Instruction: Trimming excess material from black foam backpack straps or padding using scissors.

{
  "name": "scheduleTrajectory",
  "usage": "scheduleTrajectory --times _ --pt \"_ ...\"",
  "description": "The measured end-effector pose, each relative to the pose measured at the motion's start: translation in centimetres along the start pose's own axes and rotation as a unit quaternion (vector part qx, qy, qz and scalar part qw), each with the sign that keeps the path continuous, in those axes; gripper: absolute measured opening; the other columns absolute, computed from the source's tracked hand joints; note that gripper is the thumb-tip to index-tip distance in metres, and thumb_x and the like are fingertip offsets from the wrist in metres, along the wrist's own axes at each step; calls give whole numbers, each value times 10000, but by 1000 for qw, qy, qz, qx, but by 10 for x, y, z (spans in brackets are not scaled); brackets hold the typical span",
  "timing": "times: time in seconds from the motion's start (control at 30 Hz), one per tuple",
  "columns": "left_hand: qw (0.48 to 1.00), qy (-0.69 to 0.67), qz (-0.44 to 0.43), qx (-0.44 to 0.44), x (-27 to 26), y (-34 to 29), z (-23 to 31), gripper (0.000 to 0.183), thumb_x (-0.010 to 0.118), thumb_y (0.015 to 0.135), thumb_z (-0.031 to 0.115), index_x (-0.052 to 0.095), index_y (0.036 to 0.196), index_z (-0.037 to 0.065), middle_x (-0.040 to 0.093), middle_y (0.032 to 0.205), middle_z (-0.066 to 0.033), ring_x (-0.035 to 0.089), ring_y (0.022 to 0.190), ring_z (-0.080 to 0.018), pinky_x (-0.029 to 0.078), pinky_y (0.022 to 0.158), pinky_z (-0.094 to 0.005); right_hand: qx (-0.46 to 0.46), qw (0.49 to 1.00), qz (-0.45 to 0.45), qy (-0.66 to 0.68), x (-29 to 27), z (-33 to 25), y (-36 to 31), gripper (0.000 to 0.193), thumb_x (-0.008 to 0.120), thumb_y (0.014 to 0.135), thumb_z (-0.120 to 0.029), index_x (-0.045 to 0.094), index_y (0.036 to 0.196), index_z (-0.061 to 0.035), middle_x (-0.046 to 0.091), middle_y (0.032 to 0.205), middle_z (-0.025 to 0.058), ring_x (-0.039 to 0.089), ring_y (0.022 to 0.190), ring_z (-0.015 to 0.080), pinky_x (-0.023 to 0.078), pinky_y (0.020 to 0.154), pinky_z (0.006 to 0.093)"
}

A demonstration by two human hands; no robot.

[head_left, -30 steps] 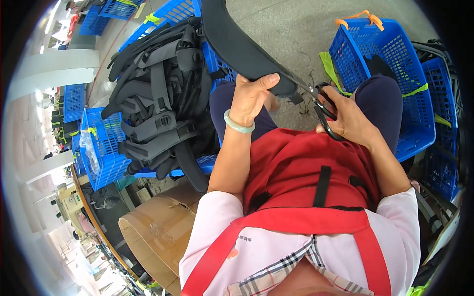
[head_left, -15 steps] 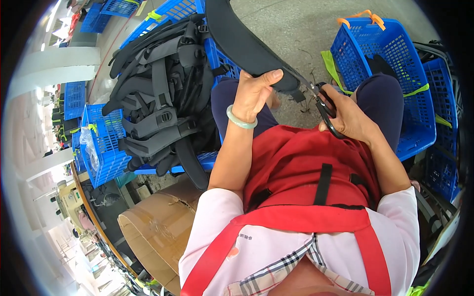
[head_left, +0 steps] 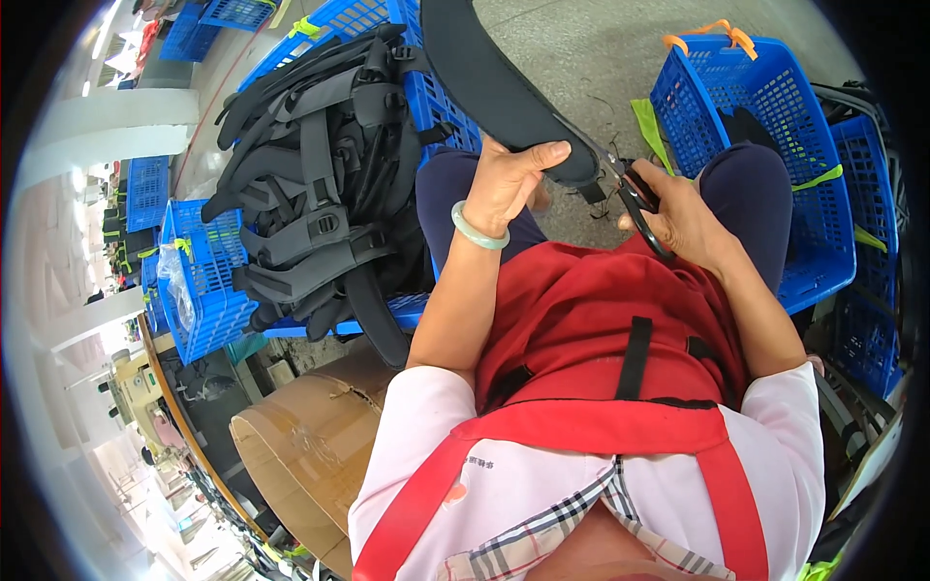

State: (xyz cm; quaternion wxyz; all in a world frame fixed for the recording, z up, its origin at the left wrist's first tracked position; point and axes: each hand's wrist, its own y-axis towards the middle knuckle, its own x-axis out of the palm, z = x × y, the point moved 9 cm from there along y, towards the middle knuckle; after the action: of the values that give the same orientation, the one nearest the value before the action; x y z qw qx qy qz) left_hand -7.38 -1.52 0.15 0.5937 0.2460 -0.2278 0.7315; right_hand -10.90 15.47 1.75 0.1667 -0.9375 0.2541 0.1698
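Left hand (head_left: 504,189), ctr of frame in head view: thumb on top, gripping lower end of dark padded strap (head_left: 504,87), which curves down from top ctr. Right hand (head_left: 690,221), R of ctr: closed round black handles of scissors (head_left: 621,172); blades point up-left along strap edge, can't tell if touching. Pale green bangle (head_left: 480,229) on L wrist. Pile of dk grey straps w/ buckles (head_left: 320,184) in blue crate (head_left: 446,108), upper L. Another blue crate (head_left: 821,247) w/ orange ties, upper R. Cardboard box (head_left: 310,436) lower L; red apron (head_left: 591,329) lower ctr.
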Motion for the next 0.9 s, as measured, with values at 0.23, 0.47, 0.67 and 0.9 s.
scheduleTrajectory --times 0.23,0.47,0.67,0.9 --pt "994 -69 76 -25 -13 1 0 289 711 793 -46 602 1025 87 619 949 -9 612 853 -139 512 813 -314 -7 1000 10 -5 5 1 1 496 764 779 -366 512 986 7 431 644 74 408 607 173 366 549 327" --pt "998 -55 38 -8 -4 0 -2 252 686 811 -50 603 1021 64 640 948 -23 627 886 -147 525 794 -314 -27 999 20 -20 7 1 9 560 762 761 -430 502 1000 5 458 628 86 448 586 210 388 559 348" --pt "997 -72 41 -5 -4 -1 -3 226 692 820 -17 612 1021 51 642 943 -39 635 882 -156 526 804 -315 -11 1000 20 -10 2 -3 7 490 751 788 -386 508 946 8 481 641 88 444 589 195 378 543 340" --pt "993 -96 64 -7 -14 4 6 154 694 828 6 644 966 52 652 923 -37 634 857 -161 526 798 -309 4 999 20 -31 8 9 9 391 735 823 -266 497 971 7 516 659 115 492 614 221 409 573 329"
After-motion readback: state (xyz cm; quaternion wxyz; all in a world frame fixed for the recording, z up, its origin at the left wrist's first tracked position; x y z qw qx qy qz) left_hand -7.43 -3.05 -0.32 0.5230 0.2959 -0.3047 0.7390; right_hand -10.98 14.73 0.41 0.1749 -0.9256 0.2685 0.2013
